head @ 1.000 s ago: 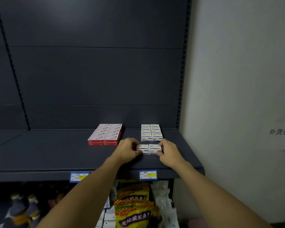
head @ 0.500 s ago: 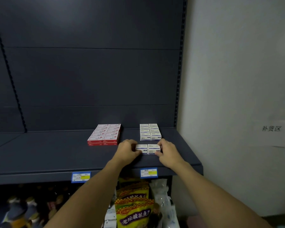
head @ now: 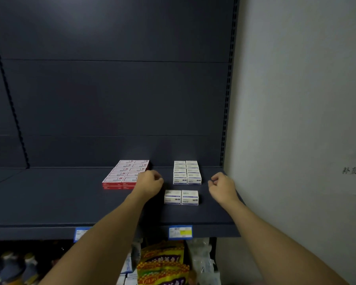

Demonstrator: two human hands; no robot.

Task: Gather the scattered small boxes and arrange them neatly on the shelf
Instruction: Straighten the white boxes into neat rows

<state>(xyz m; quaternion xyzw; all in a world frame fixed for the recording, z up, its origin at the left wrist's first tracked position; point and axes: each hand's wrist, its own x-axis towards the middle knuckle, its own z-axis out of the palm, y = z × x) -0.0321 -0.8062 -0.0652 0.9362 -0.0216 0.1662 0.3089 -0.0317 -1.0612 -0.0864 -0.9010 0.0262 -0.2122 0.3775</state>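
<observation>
Two small white boxes stand side by side on the dark shelf, a short gap in front of a neat double row of matching white boxes. My left hand hovers just left of the pair and touches nothing. To the right of the pair, near the shelf's right end, my right hand hovers the same way. Both hands have loosely curled fingers and hold nothing. A block of red-and-white boxes lies behind my left hand, which hides its near right corner.
The shelf's back panel rises behind the boxes and a white wall closes the right side. Price tags hang on the front edge. Below are yellow snack bags, clear packets and bottles.
Both hands have let go of the two front white boxes and moved apart, the left one to the left and the right one to the right. The pair now stands alone.
</observation>
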